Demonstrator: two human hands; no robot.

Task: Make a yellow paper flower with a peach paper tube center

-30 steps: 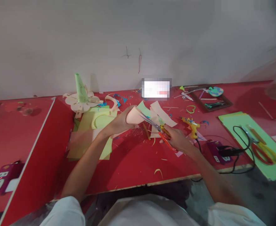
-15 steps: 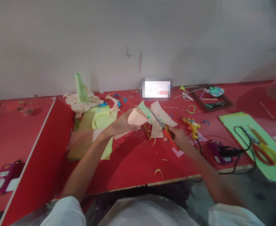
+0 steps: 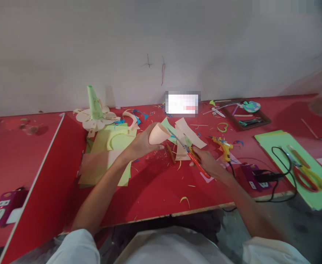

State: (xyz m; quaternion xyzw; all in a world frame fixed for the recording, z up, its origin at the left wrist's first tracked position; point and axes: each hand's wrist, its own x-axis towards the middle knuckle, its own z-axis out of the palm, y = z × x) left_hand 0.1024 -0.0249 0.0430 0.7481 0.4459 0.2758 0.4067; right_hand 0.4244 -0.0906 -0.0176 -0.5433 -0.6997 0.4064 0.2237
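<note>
My left hand [image 3: 142, 143] is wrapped round a pale peach paper cone [image 3: 158, 134], its wider end turned to the right. In my right hand [image 3: 205, 160] are scissors [image 3: 195, 157] with red and yellow handles. The blades point up and left, their tips close to the cone's right edge; whether they touch it I cannot tell. Behind the scissors lie cut pieces of peach paper [image 3: 192, 132] and a piece of green paper [image 3: 165, 124]. A brown stick [image 3: 171, 153] rests on the table below the cone.
Yellow and peach sheets [image 3: 103, 161] lie left, beside a red divider [image 3: 56, 176]. Behind them stands a paper flower with a green cone [image 3: 95, 104]. To the right are a yellow glue gun [image 3: 224, 147], a corded purple power box [image 3: 250, 175], a brown frame [image 3: 243, 126] and green sheets [image 3: 273, 139] with more scissors.
The scissors have moved slightly down and left, bringing their tips nearer the cone. The cone has shifted a little in my left hand.
</note>
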